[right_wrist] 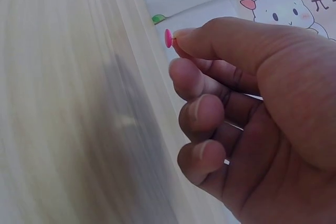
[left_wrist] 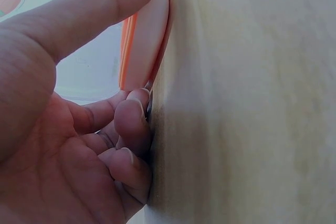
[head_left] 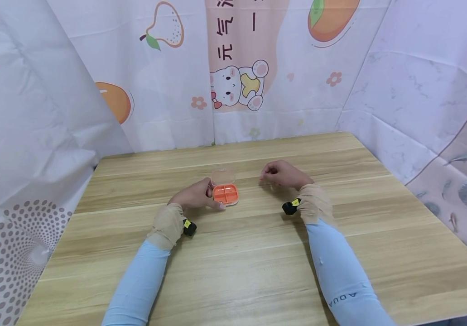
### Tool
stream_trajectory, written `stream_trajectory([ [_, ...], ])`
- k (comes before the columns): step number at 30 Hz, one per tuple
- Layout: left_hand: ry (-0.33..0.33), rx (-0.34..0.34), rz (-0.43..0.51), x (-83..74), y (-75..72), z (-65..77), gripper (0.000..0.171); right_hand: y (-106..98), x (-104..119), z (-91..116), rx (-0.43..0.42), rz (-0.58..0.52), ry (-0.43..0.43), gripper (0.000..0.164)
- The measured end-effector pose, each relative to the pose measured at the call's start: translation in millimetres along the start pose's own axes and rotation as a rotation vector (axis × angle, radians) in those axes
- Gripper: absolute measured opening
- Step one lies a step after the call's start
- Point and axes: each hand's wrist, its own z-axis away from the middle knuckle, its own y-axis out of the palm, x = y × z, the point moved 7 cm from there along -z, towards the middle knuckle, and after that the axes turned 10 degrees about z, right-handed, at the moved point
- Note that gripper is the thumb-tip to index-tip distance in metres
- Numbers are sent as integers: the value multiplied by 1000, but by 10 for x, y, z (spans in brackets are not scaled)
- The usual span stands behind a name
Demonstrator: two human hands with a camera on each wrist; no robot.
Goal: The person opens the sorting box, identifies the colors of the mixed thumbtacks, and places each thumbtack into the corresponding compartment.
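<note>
An orange pill box (head_left: pixel 226 194) with several compartments lies on the table, its clear lid (head_left: pixel 223 176) swung back on the far side. My left hand (head_left: pixel 194 194) holds it from the left, thumb along the near edge and fingers at the left side. In the left wrist view, the box's pale side wall (left_wrist: pixel 144 51) shows between the thumb and the curled fingers. To the right of the box, my right hand (head_left: pixel 284 174) pinches a pink thumbtack (right_wrist: pixel 168 38) by its pin between thumb and index finger. The tack's round head points away from the fingertips, above the tabletop.
The wood-grain table (head_left: pixel 233 271) runs back to a printed curtain (head_left: pixel 156 113). More curtain hangs on the left and right sides. A small black camera (head_left: pixel 190 227) is strapped to the left wrist, another camera (head_left: pixel 290 207) to the right.
</note>
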Motion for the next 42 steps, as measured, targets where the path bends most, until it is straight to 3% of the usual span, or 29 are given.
stream_trajectory([
  [42, 1, -10, 5, -7, -4, 18, 62, 196, 230, -110, 93, 42, -47, 13],
])
